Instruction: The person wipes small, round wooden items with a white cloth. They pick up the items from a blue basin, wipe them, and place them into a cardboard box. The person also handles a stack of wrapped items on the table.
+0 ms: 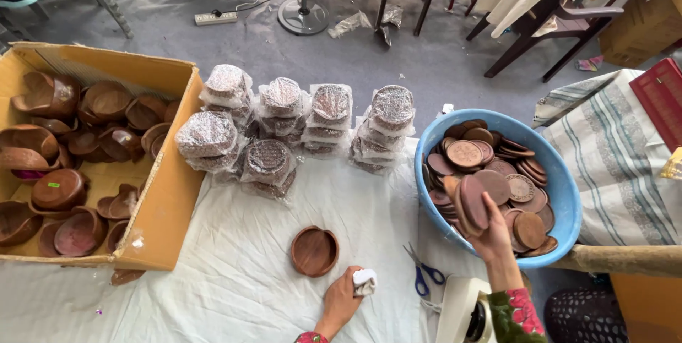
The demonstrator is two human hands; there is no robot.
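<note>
a: how are the hands set?
b: right hand is raised over the blue basin, gripping wooden lids. left hand rests on the white sheet, closed on a white cloth.
a: and the wooden bowl?
b: just left of that hand, bare sheet around it; scissors lie to the right.

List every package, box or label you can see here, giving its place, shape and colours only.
Cardboard box: left, open, tan, holding brown wooden bowls.
Wrapped stacks: centre, round, clear shiny plastic over brown discs.
Green sticker: small, on a bowl inside the box.
Red case: far right edge, flat, rectangular.
</note>
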